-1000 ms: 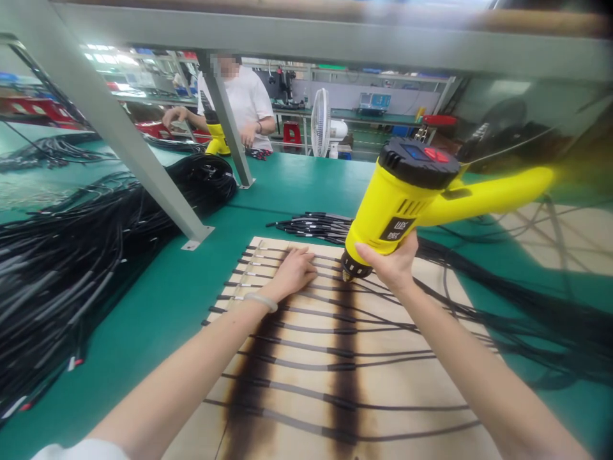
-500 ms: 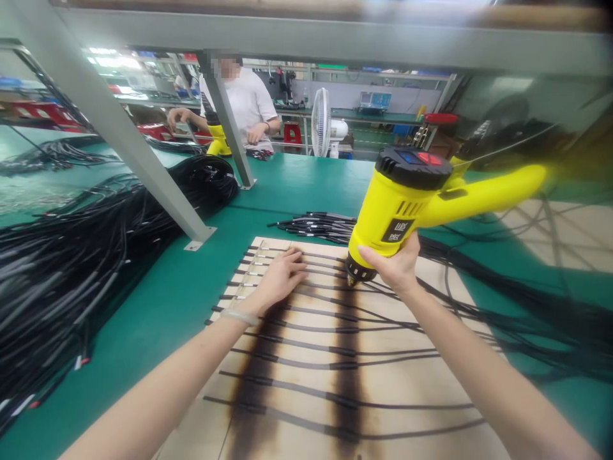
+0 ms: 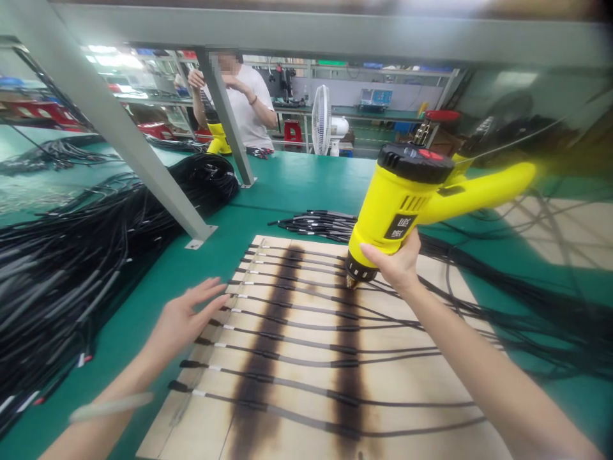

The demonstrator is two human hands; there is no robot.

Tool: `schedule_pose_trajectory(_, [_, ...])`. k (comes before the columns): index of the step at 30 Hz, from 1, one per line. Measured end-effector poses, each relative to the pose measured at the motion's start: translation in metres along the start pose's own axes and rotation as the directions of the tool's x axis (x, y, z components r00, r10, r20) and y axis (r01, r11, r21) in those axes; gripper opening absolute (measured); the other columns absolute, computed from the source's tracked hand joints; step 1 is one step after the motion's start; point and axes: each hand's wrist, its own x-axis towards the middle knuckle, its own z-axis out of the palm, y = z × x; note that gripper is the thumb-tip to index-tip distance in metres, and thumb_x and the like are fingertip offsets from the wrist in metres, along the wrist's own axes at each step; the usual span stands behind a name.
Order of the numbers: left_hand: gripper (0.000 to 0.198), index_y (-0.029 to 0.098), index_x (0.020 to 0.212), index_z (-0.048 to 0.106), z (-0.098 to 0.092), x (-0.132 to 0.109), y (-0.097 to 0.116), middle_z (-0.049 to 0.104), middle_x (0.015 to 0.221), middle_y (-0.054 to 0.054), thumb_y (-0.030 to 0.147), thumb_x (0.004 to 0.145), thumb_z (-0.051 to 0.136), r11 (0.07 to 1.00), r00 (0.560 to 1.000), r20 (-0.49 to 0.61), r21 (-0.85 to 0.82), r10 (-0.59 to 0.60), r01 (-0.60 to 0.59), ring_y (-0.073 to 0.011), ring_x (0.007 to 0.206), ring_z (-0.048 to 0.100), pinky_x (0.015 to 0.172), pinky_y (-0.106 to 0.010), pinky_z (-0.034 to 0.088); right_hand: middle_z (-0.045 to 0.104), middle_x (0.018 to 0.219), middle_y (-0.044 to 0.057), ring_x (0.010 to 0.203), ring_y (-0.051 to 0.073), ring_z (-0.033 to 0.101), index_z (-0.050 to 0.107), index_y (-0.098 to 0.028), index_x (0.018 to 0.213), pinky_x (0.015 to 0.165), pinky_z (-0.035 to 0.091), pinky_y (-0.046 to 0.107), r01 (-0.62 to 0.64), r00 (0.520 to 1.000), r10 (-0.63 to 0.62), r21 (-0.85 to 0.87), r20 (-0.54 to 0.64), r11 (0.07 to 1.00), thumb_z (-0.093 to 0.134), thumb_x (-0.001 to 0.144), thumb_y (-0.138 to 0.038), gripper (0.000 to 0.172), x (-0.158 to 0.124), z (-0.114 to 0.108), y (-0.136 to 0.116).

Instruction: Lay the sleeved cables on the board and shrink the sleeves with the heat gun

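My right hand [image 3: 397, 259] grips a yellow heat gun [image 3: 387, 204] by its barrel, low down near the black collar. The nozzle points down over the far part of a wooden board [image 3: 311, 326], above a dark scorched band. Several black cables [image 3: 306, 383] lie side by side across the board, with grey sleeves along them and their tips at the left edge. My left hand [image 3: 191, 313] is open, fingers stretched out, at the board's left edge by the cable ends. It holds nothing, and a pale bangle sits on its wrist.
A large heap of black cables [image 3: 110, 243] covers the left of the green table [image 3: 306, 185]. A cable bundle [image 3: 316, 223] lies behind the board. Grey metal posts [image 3: 158, 153] stand at left. Beyond are a white fan [image 3: 325, 121] and a person [image 3: 251, 102] in a white shirt.
My left hand has moved left and nearer, from above the cables to the board's left edge. The heat gun is almost still. The person across has raised both hands.
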Motion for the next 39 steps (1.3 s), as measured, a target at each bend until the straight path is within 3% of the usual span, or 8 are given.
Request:
schedule_pose_trajectory(5, [0.062,0.023,0.101,0.068,-0.024,-0.033,-0.067,0.057,0.125,-0.003,0.068,0.062,0.052,0.959,0.958,-0.078,0.046,-0.275,0.279,-0.0308,0.115,0.053,0.104,-0.046,0.035,0.065,0.09,0.005,0.076,0.024,0.065,0.051,-0.02,0.095,0.071,0.057,0.04,0.009,0.999,-0.009,0.004,-0.043,1.0,0.082,0.051,-0.027,0.055,0.006,0.006,0.008])
schedule_pose_trajectory(9, [0.06,0.021,0.102,0.067,-0.02,-0.053,-0.091,0.057,0.126,-0.004,0.062,0.061,0.052,0.944,0.94,-0.092,0.001,-0.33,0.331,-0.0278,0.12,0.049,0.109,-0.042,0.029,0.065,0.087,0.006,0.075,0.024,0.065,0.05,-0.02,0.093,0.07,0.057,0.041,0.016,0.996,-0.019,-0.041,-0.084,0.999,0.082,0.049,-0.029,0.056,0.015,0.011,0.015])
schedule_pose_trajectory(16, [0.058,0.02,0.097,0.068,-0.007,-0.059,-0.079,0.055,0.128,-0.005,0.063,0.062,0.049,0.951,0.94,-0.178,0.05,-0.291,0.304,-0.0269,0.124,0.044,0.109,-0.041,0.03,0.065,0.086,0.007,0.074,0.026,0.065,0.049,-0.018,0.094,0.071,0.056,0.045,-0.013,1.0,0.013,-0.006,-0.024,1.0,0.082,0.051,-0.028,0.055,0.019,0.011,0.021])
schedule_pose_trajectory(25, [0.056,0.02,0.094,0.068,-0.003,-0.06,-0.078,0.058,0.124,-0.006,0.063,0.063,0.05,0.954,0.934,-0.236,0.073,-0.267,0.291,-0.0274,0.121,0.047,0.104,-0.043,0.037,0.065,0.081,0.005,0.069,0.022,0.065,0.045,-0.018,0.09,0.064,0.056,0.035,0.02,0.988,-0.025,-0.033,-0.151,0.999,0.082,0.046,-0.033,0.059,0.031,0.019,0.034])
schedule_pose_trajectory(30, [0.051,0.022,0.094,0.067,-0.004,-0.061,-0.075,0.058,0.125,-0.005,0.061,0.066,0.05,0.955,0.941,-0.232,0.108,-0.244,0.275,-0.028,0.121,0.047,0.092,-0.04,0.048,0.064,0.083,0.007,0.073,0.022,0.065,0.047,-0.015,0.089,0.065,0.055,0.033,0.024,0.986,-0.042,-0.115,-0.161,0.993,0.083,0.046,-0.035,0.06,0.038,0.017,0.044])
schedule_pose_trajectory(39, [0.049,0.022,0.093,0.068,-0.002,-0.062,-0.073,0.059,0.123,-0.006,0.059,0.068,0.048,0.957,0.943,-0.245,0.126,-0.225,0.261,-0.027,0.121,0.048,0.096,-0.038,0.046,0.063,0.084,0.007,0.074,0.023,0.063,0.047,-0.015,0.091,0.067,0.054,0.038,-0.021,0.986,-0.003,-0.146,-0.164,0.989,0.083,0.046,-0.035,0.061,0.035,0.011,0.047])
